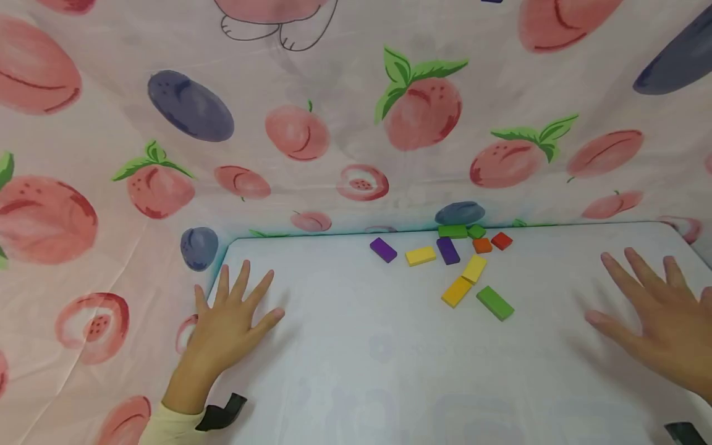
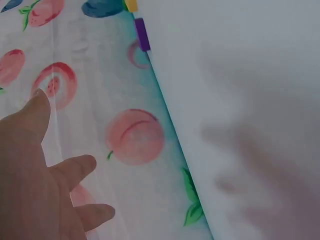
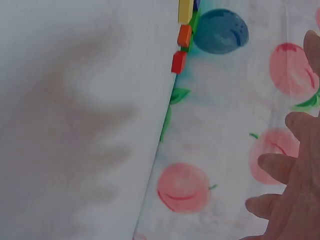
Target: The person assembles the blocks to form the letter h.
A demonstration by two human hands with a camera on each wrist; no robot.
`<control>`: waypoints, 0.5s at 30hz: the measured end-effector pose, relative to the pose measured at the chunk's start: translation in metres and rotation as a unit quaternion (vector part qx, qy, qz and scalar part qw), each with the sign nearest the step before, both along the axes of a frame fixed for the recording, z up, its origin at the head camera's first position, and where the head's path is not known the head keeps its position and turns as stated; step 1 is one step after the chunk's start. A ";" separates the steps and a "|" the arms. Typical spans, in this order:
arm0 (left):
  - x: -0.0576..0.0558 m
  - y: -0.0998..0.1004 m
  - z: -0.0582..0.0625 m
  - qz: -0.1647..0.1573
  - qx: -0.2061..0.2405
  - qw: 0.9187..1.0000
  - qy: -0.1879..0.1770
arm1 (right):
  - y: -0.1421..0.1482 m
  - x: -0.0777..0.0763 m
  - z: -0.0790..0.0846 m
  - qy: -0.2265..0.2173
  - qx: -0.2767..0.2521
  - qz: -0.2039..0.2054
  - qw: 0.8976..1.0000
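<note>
My left hand [image 1: 225, 330] is held over the left side of the white table with its fingers spread, holding nothing. Over the right side, my right hand [image 1: 664, 324] is spread the same way, also holding nothing. Between them, toward the far edge, lie several small coloured blocks: a purple block [image 1: 383, 250], a yellow block [image 1: 420, 256], a second purple block [image 1: 448, 251], a green block [image 1: 495, 303] nearest the front, an orange block [image 1: 482, 245] and a red block [image 1: 502, 240]. Two yellowish blocks [image 1: 456, 292] lie end to end. Neither hand touches any block.
The white tabletop [image 1: 356, 371] has rounded far corners. A fruit-print cloth [image 1: 250, 111] rises behind it and along the left side. Two green pieces [image 1: 453, 231] lie right at the far edge. Black bands [image 1: 221, 413] show near both wrists.
</note>
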State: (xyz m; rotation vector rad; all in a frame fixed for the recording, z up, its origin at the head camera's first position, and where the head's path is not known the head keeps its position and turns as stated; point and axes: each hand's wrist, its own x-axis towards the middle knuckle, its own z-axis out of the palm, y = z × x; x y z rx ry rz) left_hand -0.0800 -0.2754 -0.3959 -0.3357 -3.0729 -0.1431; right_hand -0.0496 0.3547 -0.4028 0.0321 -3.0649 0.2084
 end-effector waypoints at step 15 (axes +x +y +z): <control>-0.025 0.065 -0.034 -0.038 0.191 0.980 -0.042 | -0.056 -0.024 -0.022 -0.119 -0.161 0.071 0.977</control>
